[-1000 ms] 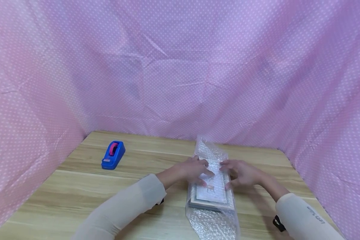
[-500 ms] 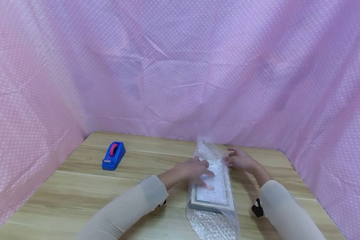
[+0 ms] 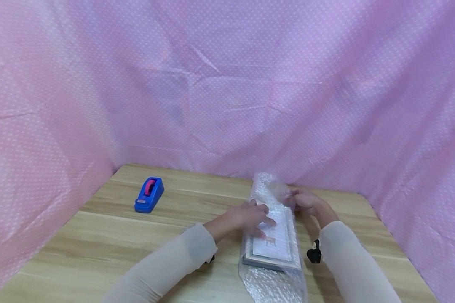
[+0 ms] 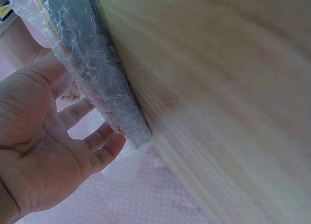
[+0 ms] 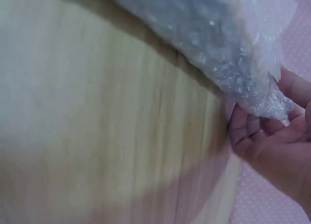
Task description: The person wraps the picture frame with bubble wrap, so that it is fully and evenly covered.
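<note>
A picture frame (image 3: 274,251) lies flat on the table, wrapped in clear bubble wrap (image 3: 271,284) that extends past its near and far ends. My left hand (image 3: 250,216) rests on top of the wrapped frame with its fingers spread. In the left wrist view, the fingertips (image 4: 111,141) touch the covered edge. At the far right corner, my right hand (image 3: 309,203) pinches the loose bubble wrap. The right wrist view shows its fingers (image 5: 248,124) curled under the plastic, with the thumb on the other side.
A blue tape dispenser (image 3: 149,195) with a pink core stands at the back left of the wooden table (image 3: 98,235). Pink dotted cloth (image 3: 227,105) hangs behind the table and along both sides.
My right hand has moved from the frame's right edge to the far right corner and taken hold of the bubble wrap there. The left hand stays on the frame. The head view shifts slightly.
</note>
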`<state>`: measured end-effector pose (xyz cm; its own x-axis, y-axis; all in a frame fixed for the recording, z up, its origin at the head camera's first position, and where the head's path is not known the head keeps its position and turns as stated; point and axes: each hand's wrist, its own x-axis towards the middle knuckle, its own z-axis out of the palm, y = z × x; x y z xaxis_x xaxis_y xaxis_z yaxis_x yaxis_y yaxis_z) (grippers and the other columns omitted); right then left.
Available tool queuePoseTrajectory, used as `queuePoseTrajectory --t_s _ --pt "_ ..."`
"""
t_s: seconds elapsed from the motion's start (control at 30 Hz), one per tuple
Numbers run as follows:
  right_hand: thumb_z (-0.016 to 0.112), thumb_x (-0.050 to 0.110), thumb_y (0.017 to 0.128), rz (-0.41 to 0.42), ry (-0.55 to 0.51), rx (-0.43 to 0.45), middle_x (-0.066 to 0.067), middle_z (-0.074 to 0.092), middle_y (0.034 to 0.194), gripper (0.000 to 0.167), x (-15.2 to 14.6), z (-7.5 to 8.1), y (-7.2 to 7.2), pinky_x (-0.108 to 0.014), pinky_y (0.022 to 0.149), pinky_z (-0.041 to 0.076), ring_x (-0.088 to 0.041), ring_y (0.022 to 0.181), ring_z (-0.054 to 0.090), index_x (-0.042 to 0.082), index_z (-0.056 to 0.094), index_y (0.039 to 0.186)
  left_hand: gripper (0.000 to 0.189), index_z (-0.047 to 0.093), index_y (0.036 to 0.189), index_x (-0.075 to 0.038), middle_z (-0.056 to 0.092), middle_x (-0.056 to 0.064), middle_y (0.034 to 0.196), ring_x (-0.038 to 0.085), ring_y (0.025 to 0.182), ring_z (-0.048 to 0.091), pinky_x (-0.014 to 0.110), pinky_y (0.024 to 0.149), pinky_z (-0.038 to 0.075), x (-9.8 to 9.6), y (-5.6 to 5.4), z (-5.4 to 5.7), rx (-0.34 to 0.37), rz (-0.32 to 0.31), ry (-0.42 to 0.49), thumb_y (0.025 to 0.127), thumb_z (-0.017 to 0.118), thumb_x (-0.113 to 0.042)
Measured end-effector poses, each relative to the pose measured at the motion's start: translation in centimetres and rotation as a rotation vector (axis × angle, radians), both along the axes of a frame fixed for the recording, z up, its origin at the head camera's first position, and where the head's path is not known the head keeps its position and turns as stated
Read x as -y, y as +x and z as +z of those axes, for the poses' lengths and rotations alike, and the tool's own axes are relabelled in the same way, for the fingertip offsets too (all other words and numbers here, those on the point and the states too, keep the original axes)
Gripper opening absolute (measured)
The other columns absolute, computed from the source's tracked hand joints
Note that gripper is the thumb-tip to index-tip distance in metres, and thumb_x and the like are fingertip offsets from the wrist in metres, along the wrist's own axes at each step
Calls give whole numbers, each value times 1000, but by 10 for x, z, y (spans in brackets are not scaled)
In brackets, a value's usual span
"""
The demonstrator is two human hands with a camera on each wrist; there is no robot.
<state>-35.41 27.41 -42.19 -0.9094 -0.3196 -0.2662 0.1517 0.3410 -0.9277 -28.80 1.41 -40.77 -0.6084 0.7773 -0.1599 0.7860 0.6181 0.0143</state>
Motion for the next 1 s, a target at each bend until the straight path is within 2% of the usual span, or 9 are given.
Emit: queuePoseTrajectory --t_s 0.2,0.33,0.5,0.6,0.67,0.73,0.8,0.9,1.0 --pt "64 10 100 38 87 -129 -4 64 107 21 -5 3 -3 -34 94 45 -19 104 57 -5 63 116 56 53 147 -46 45 -1 153 24 124 44 35 101 40 -2 0 -2 4 -2 4 93 68 -52" --pt "60 18 104 39 141 -159 -12 66 117 27 4 11 -7 -42 101 46 -26 112 60 -3 60 120 57 53 147 -45 45 0 153 24 123 44 35 102 40 -1 -3 -3 7 3 5 93 68 -52" --pt "55 20 107 -36 172 -209 -22 66 123 42 18 18 -18 -38 89 54 -26 105 66 -6 50 139 57 53 147 -46 45 -1 153 24 124 44 38 104 40 0 -6 -2 13 5 9 93 69 -51" --pt "59 17 104 -78 182 -238 -15 68 107 35 23 20 -25 -32 76 53 -19 90 62 -6 55 130 56 53 147 -46 46 -1 153 25 125 44 39 105 41 -1 -5 -2 6 3 5 93 69 -50" --pt "61 13 103 -90 188 -248 -8 67 99 25 23 21 -27 -29 73 52 -15 85 59 -4 57 121 56 53 147 -45 46 -1 153 25 125 45 39 105 41 -1 -5 -2 8 -2 5 93 68 -50" --pt "60 8 102 -88 187 -263 -3 65 96 16 22 24 -28 -31 76 53 -14 85 59 -3 57 112 56 53 147 -46 46 -1 153 25 125 44 38 105 40 -2 -5 -2 9 -4 8 93 69 -50" --pt "57 4 101 -82 177 -265 -6 67 100 12 22 29 -27 -34 81 55 -15 90 61 -3 56 110 56 54 146 -46 45 -1 153 25 125 44 37 105 40 -2 -5 -2 19 -2 16 93 69 -50" --pt "54 3 100 -52 163 -238 -15 65 112 18 25 36 -26 -42 92 54 -23 100 62 -6 52 115 56 54 146 -46 46 -1 152 25 124 44 37 104 40 -1 -6 -1 27 7 21 92 70 -50" --pt "57 15 101 -3 206 -202 -16 61 119 37 30 41 -25 -42 95 52 -25 107 59 -5 49 132 57 54 146 -46 46 -1 152 25 124 45 38 104 40 0 -6 -1 22 10 15 92 70 -50"
